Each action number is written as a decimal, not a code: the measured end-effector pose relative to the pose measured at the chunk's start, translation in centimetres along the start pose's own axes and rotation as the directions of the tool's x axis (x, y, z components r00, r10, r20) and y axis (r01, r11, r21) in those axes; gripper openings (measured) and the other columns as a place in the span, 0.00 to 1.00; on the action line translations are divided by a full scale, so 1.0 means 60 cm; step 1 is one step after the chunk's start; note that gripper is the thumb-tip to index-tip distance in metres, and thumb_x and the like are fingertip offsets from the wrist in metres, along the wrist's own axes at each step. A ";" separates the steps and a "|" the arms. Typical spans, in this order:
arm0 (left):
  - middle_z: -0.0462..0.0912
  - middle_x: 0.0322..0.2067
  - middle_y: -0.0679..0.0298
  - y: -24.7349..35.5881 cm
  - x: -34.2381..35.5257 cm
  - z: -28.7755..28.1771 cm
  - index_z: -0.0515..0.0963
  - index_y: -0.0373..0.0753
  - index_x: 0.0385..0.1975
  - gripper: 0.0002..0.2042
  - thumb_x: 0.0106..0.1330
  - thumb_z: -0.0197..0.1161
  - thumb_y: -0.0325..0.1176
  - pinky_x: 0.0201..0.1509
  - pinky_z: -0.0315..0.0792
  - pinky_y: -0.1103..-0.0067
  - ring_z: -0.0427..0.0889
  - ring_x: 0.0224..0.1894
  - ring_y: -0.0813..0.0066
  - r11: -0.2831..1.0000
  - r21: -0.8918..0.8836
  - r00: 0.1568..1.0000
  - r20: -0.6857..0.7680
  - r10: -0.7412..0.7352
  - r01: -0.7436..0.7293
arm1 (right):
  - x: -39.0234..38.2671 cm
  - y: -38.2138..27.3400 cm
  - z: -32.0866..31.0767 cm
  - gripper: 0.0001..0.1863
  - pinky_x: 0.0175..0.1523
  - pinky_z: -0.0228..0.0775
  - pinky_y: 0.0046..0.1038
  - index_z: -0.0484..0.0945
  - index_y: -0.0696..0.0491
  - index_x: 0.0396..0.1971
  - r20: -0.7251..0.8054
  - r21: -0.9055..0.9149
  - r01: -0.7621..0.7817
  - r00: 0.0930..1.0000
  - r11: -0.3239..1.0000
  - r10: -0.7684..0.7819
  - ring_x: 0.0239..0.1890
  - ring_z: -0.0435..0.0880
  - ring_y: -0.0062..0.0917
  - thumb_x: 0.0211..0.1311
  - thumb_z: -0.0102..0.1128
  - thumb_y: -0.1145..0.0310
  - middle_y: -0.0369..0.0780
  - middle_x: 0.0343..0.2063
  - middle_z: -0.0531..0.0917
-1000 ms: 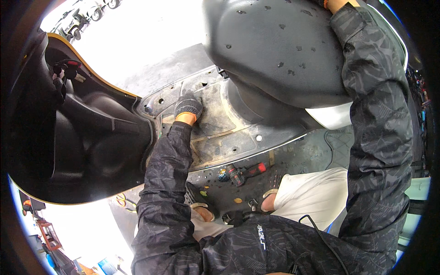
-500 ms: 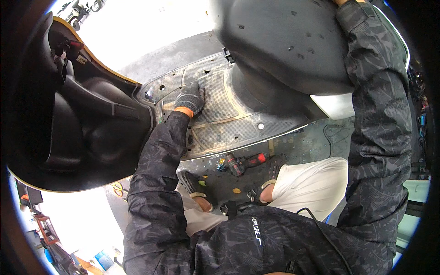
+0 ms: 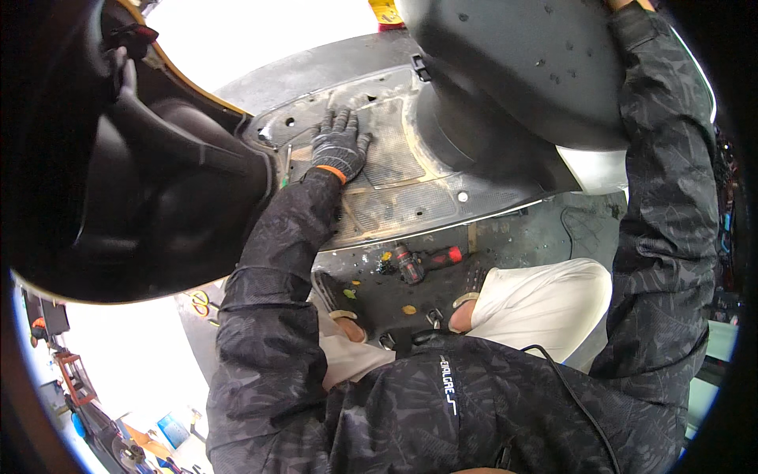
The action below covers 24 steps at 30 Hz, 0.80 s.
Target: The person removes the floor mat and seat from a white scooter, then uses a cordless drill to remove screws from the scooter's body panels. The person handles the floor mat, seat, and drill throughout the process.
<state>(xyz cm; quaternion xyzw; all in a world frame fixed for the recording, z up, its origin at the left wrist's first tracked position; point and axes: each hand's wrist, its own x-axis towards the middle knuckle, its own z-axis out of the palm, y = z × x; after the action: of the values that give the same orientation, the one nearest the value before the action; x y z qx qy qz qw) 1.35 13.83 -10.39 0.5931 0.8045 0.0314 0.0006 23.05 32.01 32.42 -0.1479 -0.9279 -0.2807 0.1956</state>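
1. Nearest, 2 sandalled feet [image 3: 347, 325] are set apart on the dark floor [image 3: 521, 249]. Balance could be upset, it is judged, if either were slid onto the scattered leaves [image 3: 409, 310].
2. Beyond them, a black and red power tool [image 3: 412, 265] is seen lying just short of the scooter's footboard [image 3: 395, 209]. It could be kicked or stepped on if a foot were moved forward.
3. The footboard is placed mid-scene, between the black front panel [image 3: 174, 209] on the left and the black seat [image 3: 513, 63] on the far right. A small white round piece [image 3: 463, 197] is seen on its right part; it might be knocked off by a sweeping sleeve.
4. On the footboard's far left part, the gloved left hand [image 3: 339, 148] is laid palm down, fingers spread wide, nothing held. It could slip if weight were put on the dirty surface. The forearm is slanted forward and right.
5. Farthest right, the right sleeve [image 3: 667, 197] is stretched along the seat. The right hand is cut off by the upper edge; its grip cannot be told.
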 end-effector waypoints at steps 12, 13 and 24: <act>0.50 0.80 0.63 -0.001 0.003 -0.037 0.57 0.43 0.77 0.36 0.77 0.41 0.60 0.80 0.45 0.52 0.46 0.81 0.57 0.997 0.070 0.990 0.138 0.034 -0.044 | -0.010 0.009 0.022 0.19 0.30 0.75 0.27 0.88 0.56 0.33 0.145 0.602 -0.576 0.760 0.554 0.633 0.23 0.82 0.22 0.70 0.63 0.53 0.39 0.22 0.85; 0.51 0.80 0.63 -0.001 0.004 -0.031 0.58 0.42 0.77 0.36 0.77 0.41 0.60 0.81 0.46 0.54 0.47 0.81 0.59 0.997 0.062 0.986 0.163 0.032 -0.042 | -0.010 0.007 0.021 0.19 0.30 0.75 0.28 0.88 0.55 0.33 0.102 0.583 -0.525 0.805 0.620 0.585 0.23 0.82 0.23 0.70 0.63 0.53 0.39 0.22 0.85; 0.82 0.27 0.55 -0.093 0.175 -0.138 0.81 0.37 0.35 0.22 0.77 0.53 0.52 0.39 0.76 0.64 0.83 0.33 0.56 0.041 -0.978 0.889 -0.203 -0.410 -0.205 | -0.013 0.014 0.048 0.16 0.36 0.76 0.24 0.86 0.58 0.33 0.163 0.836 -0.459 0.732 0.301 0.661 0.29 0.84 0.19 0.71 0.64 0.58 0.37 0.28 0.87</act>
<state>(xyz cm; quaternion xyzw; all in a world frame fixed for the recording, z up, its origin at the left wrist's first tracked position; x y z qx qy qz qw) -7.41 21.82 -2.01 0.3395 0.5747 0.7077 0.2316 23.25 34.21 30.26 -0.3202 -0.8030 0.2700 0.4240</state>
